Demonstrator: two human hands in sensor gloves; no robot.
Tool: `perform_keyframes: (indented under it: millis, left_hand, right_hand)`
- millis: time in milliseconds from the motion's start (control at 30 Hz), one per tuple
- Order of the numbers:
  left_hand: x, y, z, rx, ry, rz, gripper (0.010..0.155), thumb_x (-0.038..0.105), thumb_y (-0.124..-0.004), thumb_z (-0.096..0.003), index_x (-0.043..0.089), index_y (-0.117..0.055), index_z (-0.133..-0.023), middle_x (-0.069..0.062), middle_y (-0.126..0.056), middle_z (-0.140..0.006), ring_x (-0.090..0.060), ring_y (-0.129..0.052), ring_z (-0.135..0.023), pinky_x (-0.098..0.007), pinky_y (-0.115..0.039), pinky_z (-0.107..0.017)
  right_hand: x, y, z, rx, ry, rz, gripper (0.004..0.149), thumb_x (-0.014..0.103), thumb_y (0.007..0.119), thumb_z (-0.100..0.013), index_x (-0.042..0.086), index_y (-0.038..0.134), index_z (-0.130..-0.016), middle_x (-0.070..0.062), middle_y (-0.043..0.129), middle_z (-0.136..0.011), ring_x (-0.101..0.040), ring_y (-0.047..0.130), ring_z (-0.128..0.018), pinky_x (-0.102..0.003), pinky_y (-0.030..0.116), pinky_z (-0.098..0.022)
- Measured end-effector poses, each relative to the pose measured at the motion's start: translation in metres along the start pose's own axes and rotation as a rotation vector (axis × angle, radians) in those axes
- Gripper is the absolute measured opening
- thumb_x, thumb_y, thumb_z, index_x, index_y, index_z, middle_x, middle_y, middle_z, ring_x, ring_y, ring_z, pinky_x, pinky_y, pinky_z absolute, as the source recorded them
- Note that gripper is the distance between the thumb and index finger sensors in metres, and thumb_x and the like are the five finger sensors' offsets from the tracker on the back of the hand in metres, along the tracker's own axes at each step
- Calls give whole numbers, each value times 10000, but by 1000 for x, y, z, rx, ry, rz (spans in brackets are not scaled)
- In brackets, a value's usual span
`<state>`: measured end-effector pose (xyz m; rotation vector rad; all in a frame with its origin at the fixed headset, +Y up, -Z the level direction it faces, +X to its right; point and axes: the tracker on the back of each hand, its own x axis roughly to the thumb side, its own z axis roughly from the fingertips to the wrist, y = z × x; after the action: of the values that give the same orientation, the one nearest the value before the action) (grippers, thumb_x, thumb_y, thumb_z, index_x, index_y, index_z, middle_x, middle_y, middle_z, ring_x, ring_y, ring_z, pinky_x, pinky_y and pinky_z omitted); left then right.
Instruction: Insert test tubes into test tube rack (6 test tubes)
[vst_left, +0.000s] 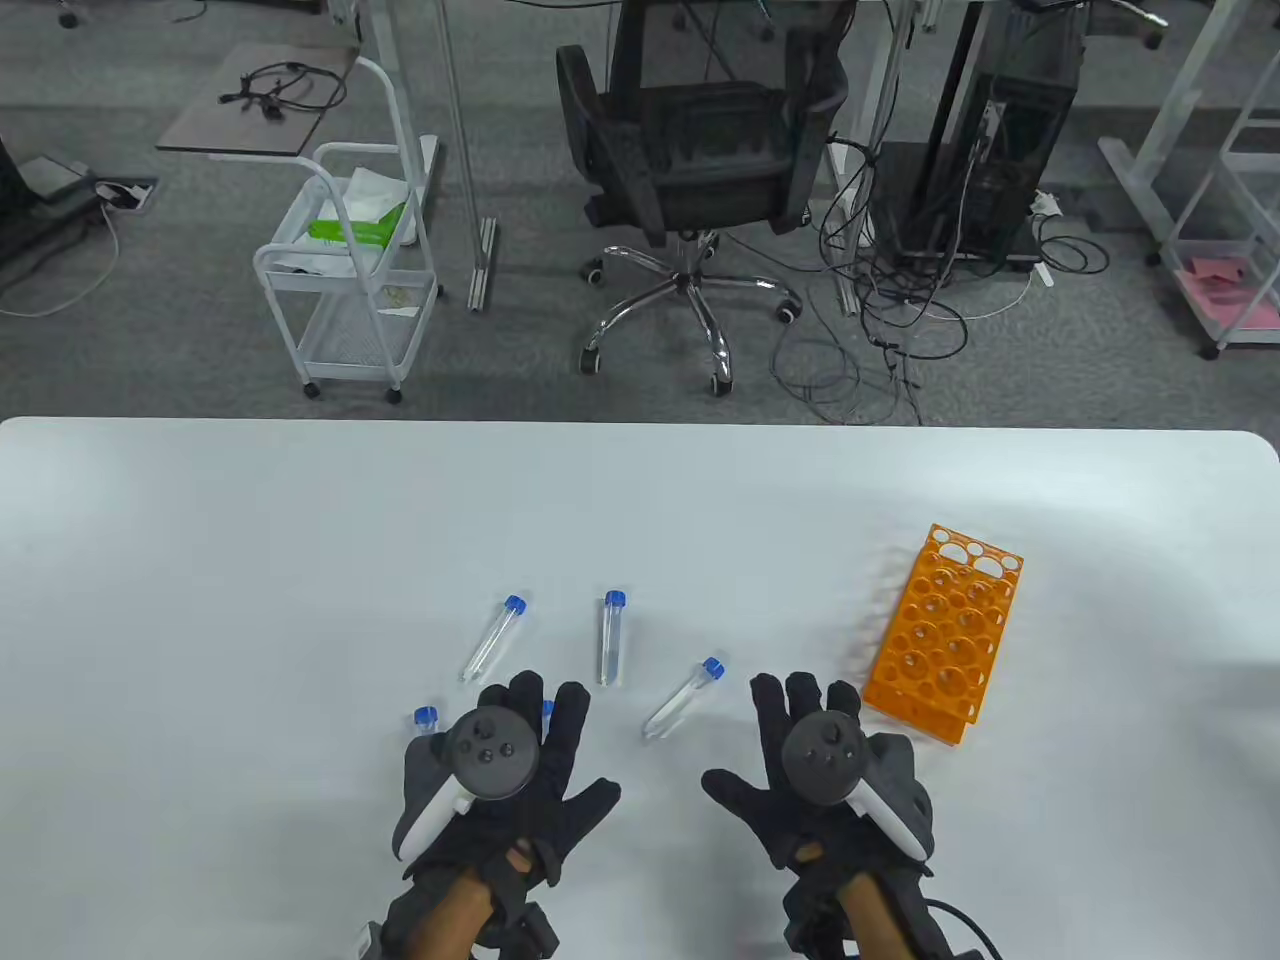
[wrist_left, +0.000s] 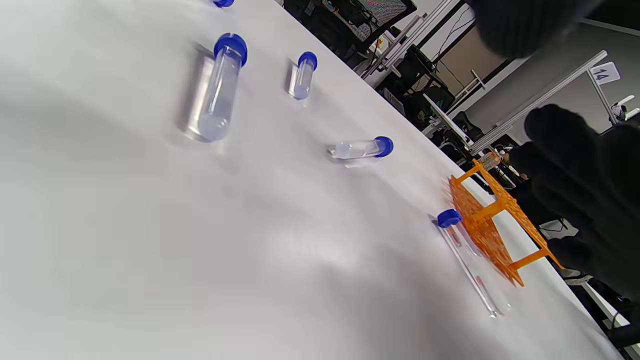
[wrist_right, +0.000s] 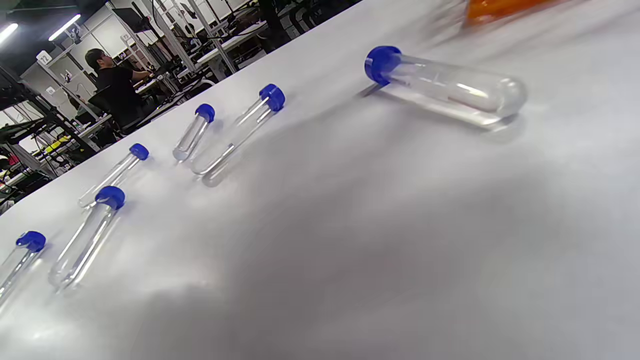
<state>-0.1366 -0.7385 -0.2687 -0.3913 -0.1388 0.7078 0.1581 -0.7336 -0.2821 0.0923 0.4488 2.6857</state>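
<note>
The orange test tube rack (vst_left: 945, 635) stands empty on the right of the white table (vst_left: 200, 600). Several clear tubes with blue caps lie flat: one (vst_left: 492, 637), one (vst_left: 612, 637), one (vst_left: 685, 698) nearest the rack, and two caps (vst_left: 425, 718) (vst_left: 547, 712) show at my left hand's edges. My left hand (vst_left: 560, 740) and right hand (vst_left: 760, 740) are palm-down, fingers spread, holding nothing. The right wrist view shows the nearest tube (wrist_right: 450, 90), several others such as one (wrist_right: 235, 135), and the rack's blurred edge (wrist_right: 500, 7). The left wrist view shows tubes (wrist_left: 215, 90) (wrist_left: 467, 260) and the rack (wrist_left: 492, 225).
The table's far edge (vst_left: 640, 425) runs across the middle of the table view. Beyond it on the floor are an office chair (vst_left: 690, 150), a white cart (vst_left: 350, 270) and loose cables (vst_left: 880, 320).
</note>
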Motion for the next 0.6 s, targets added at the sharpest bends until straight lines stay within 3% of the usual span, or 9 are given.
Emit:
perform_keyframes:
  millis: [333,600]
  left_hand:
    - [1,1,0,1,3,4,802,631,-655,-430,538,-30,-923,54,214,-1037,-228,244,-933,-639,121,-619]
    - [0,1,0,4,-2,4,803,631,-653,-431,533,-28,-927,49,211,-1039,-233,241,-935,-642,118,-617]
  right_hand:
    - [-13,-18,2,-99,27,-69,976,858,504,-326,410,-35,-1006,-17,-128,-1113,-411,-121,-1008,-756,165,-640]
    - [-55,-41,0,-248,178,-187,982,840,516,-340,380,-46,-1001,-39,-141,-1091,-421,-121,-990,-756,164,-624]
